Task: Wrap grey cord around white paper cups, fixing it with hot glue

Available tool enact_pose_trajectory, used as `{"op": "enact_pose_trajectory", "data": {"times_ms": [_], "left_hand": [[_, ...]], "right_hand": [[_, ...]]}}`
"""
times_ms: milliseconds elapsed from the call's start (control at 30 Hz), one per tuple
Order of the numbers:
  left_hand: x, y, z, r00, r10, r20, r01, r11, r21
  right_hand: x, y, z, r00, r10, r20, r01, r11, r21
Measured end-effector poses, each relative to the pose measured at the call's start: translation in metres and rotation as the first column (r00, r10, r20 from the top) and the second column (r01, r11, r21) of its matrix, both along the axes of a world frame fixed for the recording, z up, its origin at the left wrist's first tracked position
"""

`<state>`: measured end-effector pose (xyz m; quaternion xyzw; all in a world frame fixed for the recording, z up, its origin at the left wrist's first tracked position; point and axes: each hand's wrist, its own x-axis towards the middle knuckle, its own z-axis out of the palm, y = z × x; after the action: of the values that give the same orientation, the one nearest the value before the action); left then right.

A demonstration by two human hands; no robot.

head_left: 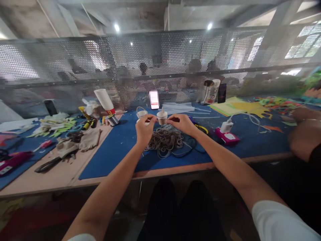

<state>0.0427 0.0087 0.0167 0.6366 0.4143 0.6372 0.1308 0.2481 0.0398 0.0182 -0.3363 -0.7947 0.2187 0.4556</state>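
Observation:
A small whitish cup (162,118) sits between my two hands, over the edge of a tangled heap of grey-brown cord (167,140). My left hand (146,129) pinches at the cup's left side, thumb and fingers closed together. On the opposite side my right hand (182,123) is closed at the cup's edge in a similar pinch. Something thin and pale stands up from the cup's rim. Just behind my left hand is a second small white cup (141,112) with a looped handle, partly covered by the fingers.
Behind the cups a lit phone (154,99) stands upright. A pink box with a white charger (227,126) lies to the right, near another person's arm (304,130). Gloves (90,139), scissors and a spray can (105,102) are at left. Perforated metal screening (170,50) closes the back.

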Motion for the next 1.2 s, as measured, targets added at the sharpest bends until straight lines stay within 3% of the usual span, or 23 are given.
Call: {"op": "enact_pose_trajectory", "data": {"times_ms": [100, 167, 233, 300, 400, 467, 533, 600, 667, 733, 800, 867, 933, 1033, 1100, 1167, 1200], "left_hand": [[-0.006, 0.002, 0.007, 0.924, -0.158, 0.348, 0.185, 0.982, -0.046], [-0.012, 0.006, 0.011, 0.758, -0.313, 0.572, 0.430, 0.899, -0.078], [-0.020, 0.009, 0.015, 0.572, -0.374, 0.730, 0.616, 0.783, -0.082], [-0.029, 0.012, 0.018, 0.462, -0.382, 0.801, 0.696, 0.715, -0.060], [-0.036, 0.014, 0.020, 0.410, -0.414, 0.813, 0.741, 0.671, -0.032], [-0.035, 0.014, 0.020, 0.472, -0.407, 0.782, 0.735, 0.671, -0.094], [-0.029, 0.011, 0.017, 0.629, -0.361, 0.688, 0.652, 0.728, -0.214], [-0.020, 0.008, 0.014, 0.830, -0.294, 0.474, 0.472, 0.824, -0.314], [-0.014, 0.005, 0.009, 0.931, -0.300, 0.209, 0.359, 0.858, -0.367], [-0.011, 0.004, 0.005, 0.958, -0.286, 0.010, 0.268, 0.884, -0.383], [-0.012, 0.006, 0.001, 0.972, -0.186, -0.146, 0.125, 0.929, -0.349], [-0.013, 0.008, -0.001, 0.964, -0.059, -0.261, -0.020, 0.957, -0.290], [-0.013, 0.007, -0.001, 0.943, 0.004, -0.332, -0.087, 0.968, -0.236], [-0.008, 0.001, 0.004, 0.938, 0.006, -0.346, -0.057, 0.989, -0.139], [-0.001, -0.005, 0.008, 0.965, -0.049, -0.258, 0.022, 0.994, -0.104], [0.004, -0.009, 0.009, 0.965, -0.257, -0.053, 0.244, 0.952, -0.184], [0.006, -0.010, 0.010, 0.926, -0.373, 0.062, 0.376, 0.892, -0.252]], "right_hand": [[0.006, 0.010, -0.003, 0.988, -0.149, 0.051, 0.148, 0.989, 0.030], [0.012, 0.017, -0.004, 0.973, -0.226, 0.035, 0.225, 0.974, 0.024], [0.019, 0.025, -0.005, 0.966, -0.258, -0.012, 0.258, 0.966, 0.002], [0.027, 0.031, -0.004, 0.959, -0.276, -0.066, 0.277, 0.961, -0.002], [0.036, 0.036, 0.001, 0.935, -0.323, -0.145, 0.330, 0.944, 0.028], [0.038, 0.035, 0.004, 0.917, -0.328, -0.228, 0.340, 0.940, 0.015], [0.037, 0.031, 0.007, 0.906, -0.273, -0.323, 0.272, 0.961, -0.049], [0.033, 0.025, 0.011, 0.896, -0.190, -0.401, 0.159, 0.981, -0.111], [0.031, 0.021, 0.014, 0.886, -0.148, -0.440, 0.107, 0.987, -0.118], [0.033, 0.020, 0.019, 0.867, -0.162, -0.471, 0.139, 0.987, -0.083], [0.038, 0.020, 0.024, 0.847, -0.200, -0.493, 0.199, 0.978, -0.056], [0.042, 0.020, 0.027, 0.838, -0.237, -0.491, 0.237, 0.969, -0.065], [0.042, 0.018, 0.027, 0.854, -0.247, -0.457, 0.225, 0.969, -0.102], [0.029, 0.010, 0.023, 0.928, -0.183, -0.325, 0.142, 0.979, -0.145], [0.015, 0.004, 0.018, 0.982, -0.117, -0.148, 0.104, 0.990, -0.092], [0.004, -0.001, 0.013, 0.989, -0.136, 0.057, 0.130, 0.987, 0.090], [-0.001, -0.003, 0.010, 0.974, -0.172, 0.147, 0.145, 0.973, 0.178]]}}
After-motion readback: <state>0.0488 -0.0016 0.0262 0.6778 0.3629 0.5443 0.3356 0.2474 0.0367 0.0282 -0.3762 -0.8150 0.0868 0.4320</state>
